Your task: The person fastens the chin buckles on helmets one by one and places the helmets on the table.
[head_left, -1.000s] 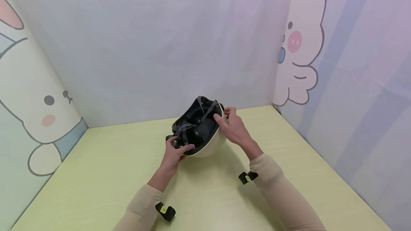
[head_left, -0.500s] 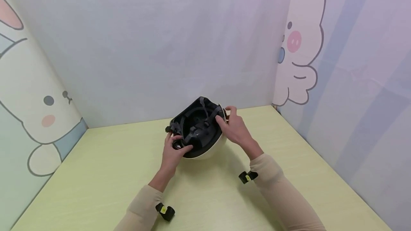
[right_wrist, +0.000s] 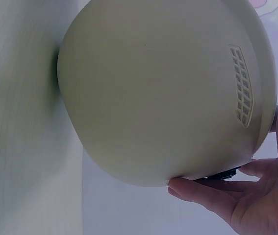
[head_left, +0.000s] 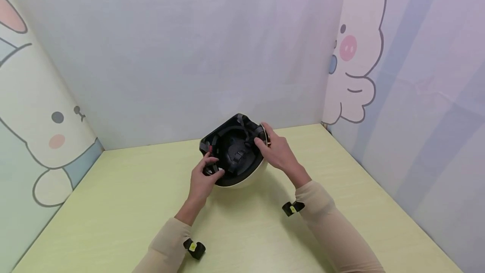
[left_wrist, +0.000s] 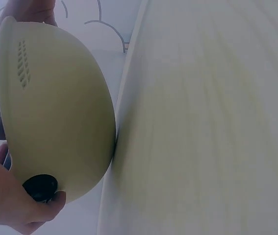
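Helmet: we are seeing the cream helmet (head_left: 235, 148) lying tipped toward the head camera, hollow side showing, its crown appearing to touch the tabletop (head_left: 132, 205) in the left wrist view.
Since a second ago: the hollow is turning to face us more fully, and the straps that were crossing its left part are now lying deeper inside.
Red part: a small red part (head_left: 210, 149) is now showing plainly just beside the left fingertips.
Left hand (head_left: 201, 180): thumb and fingers are bending round the near-left rim, gripping it with the tips apart; a fingertip is touching the round black part (left_wrist: 40, 187) on the shell.
Right hand (head_left: 278, 151): the thumb is pressing inside the right rim while the fingers are holding the outer shell, one finger now lying higher.
Far edge: the upper rim is overlapping the back wall (head_left: 170, 54) in our head view.
Room: we are seeing tabletop stretching toward the left wall (head_left: 26, 155), the right wall (head_left: 417, 108) and the near side, where both forearms are crossing it.
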### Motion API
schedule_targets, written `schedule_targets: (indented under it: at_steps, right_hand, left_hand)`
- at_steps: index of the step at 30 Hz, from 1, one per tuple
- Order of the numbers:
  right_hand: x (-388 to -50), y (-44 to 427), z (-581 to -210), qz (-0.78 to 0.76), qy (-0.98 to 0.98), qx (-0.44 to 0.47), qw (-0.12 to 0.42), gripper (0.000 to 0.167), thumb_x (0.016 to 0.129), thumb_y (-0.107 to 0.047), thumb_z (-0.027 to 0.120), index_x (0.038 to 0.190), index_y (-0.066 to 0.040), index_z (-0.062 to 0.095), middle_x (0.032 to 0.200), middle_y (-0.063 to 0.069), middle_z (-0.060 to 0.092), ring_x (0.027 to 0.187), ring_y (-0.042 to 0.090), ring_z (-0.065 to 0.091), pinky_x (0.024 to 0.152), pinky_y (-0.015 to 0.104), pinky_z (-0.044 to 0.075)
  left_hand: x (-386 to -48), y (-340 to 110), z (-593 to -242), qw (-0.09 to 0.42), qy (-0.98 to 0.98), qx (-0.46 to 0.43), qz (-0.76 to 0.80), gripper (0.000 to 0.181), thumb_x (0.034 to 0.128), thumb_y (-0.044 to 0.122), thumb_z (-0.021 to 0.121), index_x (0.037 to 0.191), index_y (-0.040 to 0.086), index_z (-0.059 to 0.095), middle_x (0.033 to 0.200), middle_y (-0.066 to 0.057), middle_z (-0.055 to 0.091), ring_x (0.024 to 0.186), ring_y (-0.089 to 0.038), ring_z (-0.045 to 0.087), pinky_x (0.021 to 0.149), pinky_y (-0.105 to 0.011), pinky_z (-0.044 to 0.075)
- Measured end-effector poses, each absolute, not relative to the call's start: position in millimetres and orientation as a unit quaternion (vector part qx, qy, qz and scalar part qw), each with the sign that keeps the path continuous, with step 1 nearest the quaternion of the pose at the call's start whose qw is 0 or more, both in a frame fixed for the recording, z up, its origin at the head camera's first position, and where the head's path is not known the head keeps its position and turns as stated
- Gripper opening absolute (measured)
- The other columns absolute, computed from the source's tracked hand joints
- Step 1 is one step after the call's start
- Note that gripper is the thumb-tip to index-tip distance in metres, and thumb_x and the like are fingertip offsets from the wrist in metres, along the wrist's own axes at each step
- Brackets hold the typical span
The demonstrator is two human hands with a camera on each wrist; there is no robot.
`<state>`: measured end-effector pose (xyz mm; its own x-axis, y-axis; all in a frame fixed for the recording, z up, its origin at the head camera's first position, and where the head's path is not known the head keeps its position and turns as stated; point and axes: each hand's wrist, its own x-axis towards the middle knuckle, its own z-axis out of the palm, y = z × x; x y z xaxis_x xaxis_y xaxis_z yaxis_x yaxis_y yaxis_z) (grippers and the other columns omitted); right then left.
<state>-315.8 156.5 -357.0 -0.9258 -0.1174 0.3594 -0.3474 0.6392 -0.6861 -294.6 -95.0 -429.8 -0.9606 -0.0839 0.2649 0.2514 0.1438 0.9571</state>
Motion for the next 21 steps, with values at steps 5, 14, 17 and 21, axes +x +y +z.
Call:
schedule_targets:
  at_steps: [5,14,17,21]
  right_hand:
    - [-316.1,156.7,-357.1,0.402,-0.894,0.135,0.145,0.064,0.102,-0.042,0.050,0.157,-0.017,0.033,0.133,0.024,0.059,0.117,0.033,0.061,0.094,0.049,0.050]
    - [-316.7,156.8,-354.7,0.395,-0.882,0.166,0.199,0.054,0.098,-0.018,0.050,0.150,-0.004,0.043,0.147,0.022,0.046,0.124,0.037,0.054,0.101,0.051,0.044]
    - [-317.2,157.3,-354.6,0.384,-0.885,0.170,0.200,0.057,0.095,-0.014,0.049,0.150,-0.002,0.039,0.145,0.022,0.048,0.126,0.037,0.052,0.102,0.051,0.042]
    - [-318.5,159.0,-355.6,0.370,-0.897,0.175,0.168,0.063,0.095,-0.011,0.044,0.156,-0.005,0.029,0.151,0.024,0.041,0.134,0.039,0.044,0.106,0.052,0.038]
  left_hand:
    - [-293.4,-94.5,-429.3,0.136,-0.734,-0.064,-0.663,0.032,0.0850,-0.006,0.073,0.115,-0.002,0.060,0.143,-0.006,0.056,0.141,-0.025,0.039,0.111,-0.045,0.036]
    - [-290.9,-92.5,-426.6,0.124,-0.746,-0.033,-0.653,0.070,0.0858,-0.001,0.072,0.146,0.007,0.038,0.152,-0.019,0.035,0.135,-0.037,0.042,0.107,-0.052,0.039]
    - [-290.9,-93.2,-425.1,0.110,-0.747,-0.014,-0.655,0.078,0.0868,0.002,0.072,0.151,0.010,0.029,0.156,-0.020,0.026,0.136,-0.038,0.039,0.107,-0.051,0.039]
    - [-291.9,-96.1,-421.7,0.104,-0.734,0.009,-0.671,0.079,0.0887,0.005,0.071,0.152,0.007,0.025,0.153,-0.022,0.031,0.135,-0.036,0.040,0.108,-0.048,0.038]
